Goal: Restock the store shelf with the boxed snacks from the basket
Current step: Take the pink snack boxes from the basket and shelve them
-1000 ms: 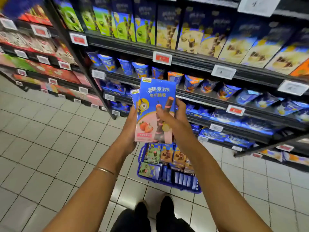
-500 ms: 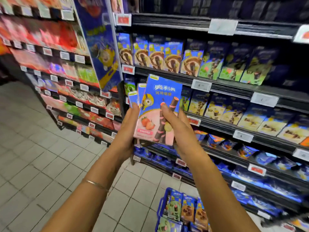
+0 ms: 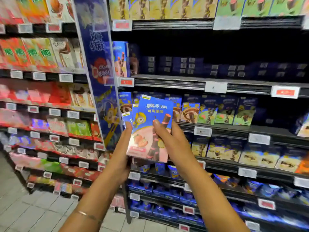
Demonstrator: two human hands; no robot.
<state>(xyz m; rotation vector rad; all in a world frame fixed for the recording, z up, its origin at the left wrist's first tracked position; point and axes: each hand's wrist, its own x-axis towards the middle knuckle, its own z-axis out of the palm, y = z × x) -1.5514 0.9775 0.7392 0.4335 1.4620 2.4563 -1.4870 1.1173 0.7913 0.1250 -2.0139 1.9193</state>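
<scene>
I hold a small stack of blue and pink strawberry snack boxes [image 3: 147,131] upright in front of the shelves, fanned so three tops show. My left hand [image 3: 122,153] grips the stack from the left and underneath. My right hand [image 3: 168,141] grips it from the right, thumb across the front box. On the dark shelf [image 3: 168,82] above, one matching blue box [image 3: 120,59] stands at the far left, with a dim gap beside it. The basket is out of view.
A blue promotional divider [image 3: 98,72] runs down between two shelf bays. Left bay holds red, green and orange boxes [image 3: 33,52]. Right bay holds rows of blue snack boxes [image 3: 217,111] and price tags [image 3: 215,87] along the rails. Tiled floor [image 3: 33,211] lies at lower left.
My view has tilted upward and nearer to the shelves; the basket has dropped out of sight. Both hands have kept their hold and raised the stack of boxes toward the higher shelves.
</scene>
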